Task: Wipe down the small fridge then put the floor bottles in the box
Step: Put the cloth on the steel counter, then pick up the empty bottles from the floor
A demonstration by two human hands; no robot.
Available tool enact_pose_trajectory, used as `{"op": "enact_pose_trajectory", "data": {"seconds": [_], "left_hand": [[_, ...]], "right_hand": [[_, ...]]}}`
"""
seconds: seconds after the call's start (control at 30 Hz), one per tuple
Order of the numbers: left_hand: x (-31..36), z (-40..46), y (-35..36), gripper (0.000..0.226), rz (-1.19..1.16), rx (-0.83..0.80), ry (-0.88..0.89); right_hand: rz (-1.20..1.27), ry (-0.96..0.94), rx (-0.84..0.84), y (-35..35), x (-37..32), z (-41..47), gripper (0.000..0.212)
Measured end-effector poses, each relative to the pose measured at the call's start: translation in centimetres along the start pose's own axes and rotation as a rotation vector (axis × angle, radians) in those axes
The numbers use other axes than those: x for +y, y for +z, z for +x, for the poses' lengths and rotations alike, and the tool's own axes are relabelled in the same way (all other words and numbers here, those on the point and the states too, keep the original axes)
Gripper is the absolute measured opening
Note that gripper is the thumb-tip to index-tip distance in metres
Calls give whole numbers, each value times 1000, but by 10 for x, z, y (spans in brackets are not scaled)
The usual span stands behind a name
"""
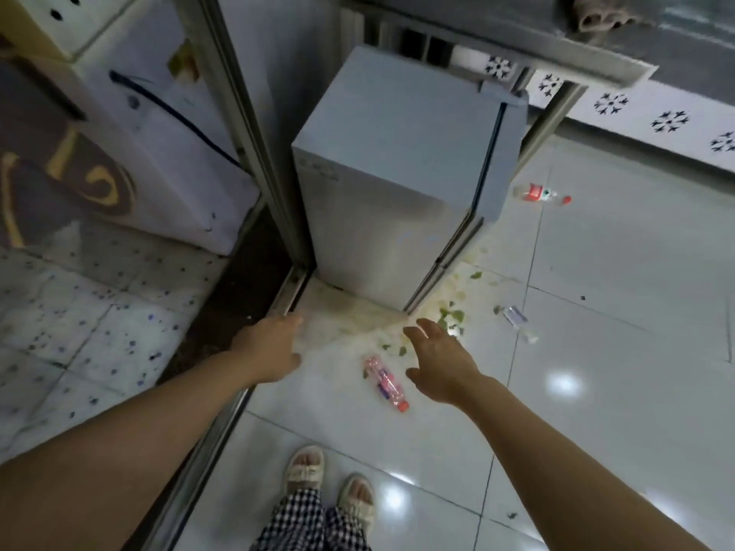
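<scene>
While I look down from the head camera, both of my arms reach out over the floor and neither holds anything.

Left grip: my left hand (274, 344) hangs in the air with fingers loose and slightly spread, over the floor by the metal door track (288, 290), just in front of the fridge's near left corner.

Right grip: my right hand (439, 361) is spread, fingers relaxed and apart, palm turned inward, hovering above the green scraps (451, 318); it touches nothing that I can see.

Small fridge: the small fridge (397, 153) stands upright on the floor ahead of me, door shut, tucked beside a metal frame post (242, 125) and partly under the steel surface (517, 45) at top right.

Pink bottle: a pink bottle (385, 382) with a red cap lies on its side on the tiles, between my two hands and nearer the right one.

Red-label bottle: a clear red-label bottle (539, 193) lies on its side to the right of the fridge, well apart from my hands.

Small bottle: a small clear bottle (517, 320) lies right of the scraps.

Floor: glossy white floor tiles (616, 351) with a yellowish stain at the fridge's foot.

Cloth: a brownish cloth (600, 13) sits on the steel surface.

Feet: my sandals (330, 487) show at the bottom edge.

Box: I cannot tell which item is the box.
</scene>
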State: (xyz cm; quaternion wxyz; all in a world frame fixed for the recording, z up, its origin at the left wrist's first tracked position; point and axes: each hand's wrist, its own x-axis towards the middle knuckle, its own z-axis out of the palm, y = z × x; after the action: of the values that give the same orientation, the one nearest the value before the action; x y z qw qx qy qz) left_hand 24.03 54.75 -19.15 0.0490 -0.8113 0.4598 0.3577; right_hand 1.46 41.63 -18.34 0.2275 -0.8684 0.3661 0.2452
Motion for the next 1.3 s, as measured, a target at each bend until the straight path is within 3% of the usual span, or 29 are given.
{"op": "enact_pose_trajectory", "data": {"seconds": [0.2, 0.43, 0.8, 1.07, 1.3], "left_hand": [[-49, 40, 88, 66, -8, -20, -96], [-123, 132, 175, 54, 40, 54, -201], [-218, 288, 315, 52, 146, 60, -189], [-252, 372, 378, 68, 128, 188, -270], [-245, 403, 402, 71, -22, 320, -314]], "right_hand": [[49, 15, -52, 92, -1, 51, 66], [98, 22, -39, 205, -14, 151, 64], [79, 3, -34, 373, -32, 297, 67], [73, 22, 46, 443, -20, 354, 68], [100, 65, 149, 475, -10, 363, 71]]}}
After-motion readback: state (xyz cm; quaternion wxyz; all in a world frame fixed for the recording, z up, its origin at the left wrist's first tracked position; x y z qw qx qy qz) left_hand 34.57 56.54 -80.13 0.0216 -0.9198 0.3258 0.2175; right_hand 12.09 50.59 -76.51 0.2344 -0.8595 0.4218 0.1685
